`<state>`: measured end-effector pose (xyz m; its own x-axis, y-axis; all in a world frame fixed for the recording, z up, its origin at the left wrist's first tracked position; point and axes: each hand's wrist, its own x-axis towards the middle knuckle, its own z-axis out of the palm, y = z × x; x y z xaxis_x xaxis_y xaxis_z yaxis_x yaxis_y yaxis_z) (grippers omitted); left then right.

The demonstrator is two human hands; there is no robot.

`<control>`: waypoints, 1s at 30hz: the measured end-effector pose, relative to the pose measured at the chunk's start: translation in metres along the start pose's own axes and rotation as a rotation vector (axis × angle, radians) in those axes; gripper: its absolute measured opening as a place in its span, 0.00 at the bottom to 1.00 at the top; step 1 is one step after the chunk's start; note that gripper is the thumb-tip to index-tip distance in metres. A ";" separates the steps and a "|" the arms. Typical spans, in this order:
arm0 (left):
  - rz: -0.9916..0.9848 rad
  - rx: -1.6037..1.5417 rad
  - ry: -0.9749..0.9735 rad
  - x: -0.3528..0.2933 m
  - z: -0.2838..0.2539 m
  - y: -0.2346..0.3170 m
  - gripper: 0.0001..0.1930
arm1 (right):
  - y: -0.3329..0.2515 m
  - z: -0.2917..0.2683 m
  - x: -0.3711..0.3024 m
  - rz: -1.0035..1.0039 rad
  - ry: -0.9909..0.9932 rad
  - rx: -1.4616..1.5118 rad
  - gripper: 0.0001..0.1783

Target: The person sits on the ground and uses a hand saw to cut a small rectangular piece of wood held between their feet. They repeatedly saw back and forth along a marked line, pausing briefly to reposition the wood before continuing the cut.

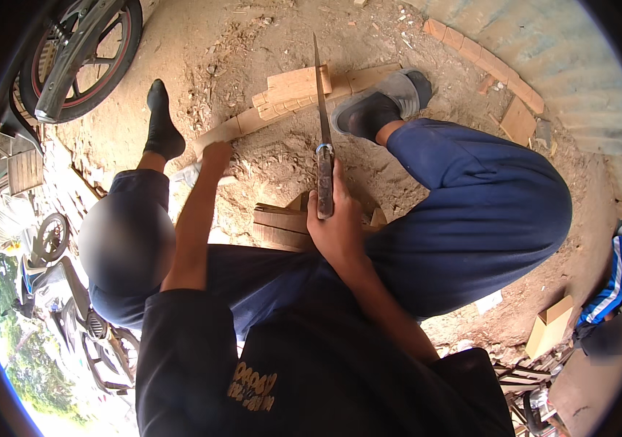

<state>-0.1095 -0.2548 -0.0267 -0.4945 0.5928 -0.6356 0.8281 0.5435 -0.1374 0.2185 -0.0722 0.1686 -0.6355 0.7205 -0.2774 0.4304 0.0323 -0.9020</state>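
My right hand (336,218) is wrapped round the dark, worn handle of a long knife (322,109). Its narrow blade points away from me and passes across a light wooden block (296,86); whether they touch I cannot tell. The block lies on a row of long wooden pieces (238,125) on the dirt. My left hand (216,155) is lowered near the near end of that row, its fingers too small and blurred to read. A pale grey thing (188,175) shows partly behind my left forearm.
Stacked wooden boards (280,227) sit between my legs. My right foot is in a grey sandal (405,91); my left wears a black sock (163,124). A motorcycle wheel (85,65) stands far left, a corrugated metal sheet (580,65) far right, a cardboard box (549,326) lower right.
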 end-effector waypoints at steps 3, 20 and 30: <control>0.096 -0.116 -0.347 0.013 -0.130 0.050 0.15 | 0.007 0.001 -0.001 0.011 0.022 -0.016 0.37; -0.048 -0.672 -0.303 0.034 -0.138 -0.005 0.27 | 0.015 0.001 0.005 -0.032 0.005 -0.080 0.36; -0.168 -1.000 -0.300 0.048 -0.095 -0.042 0.19 | 0.013 -0.006 0.006 -0.043 -0.032 -0.092 0.36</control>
<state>-0.1934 -0.1925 0.0210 -0.3840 0.3676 -0.8470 0.0935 0.9281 0.3604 0.2240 -0.0632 0.1572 -0.6741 0.6945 -0.2514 0.4588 0.1270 -0.8794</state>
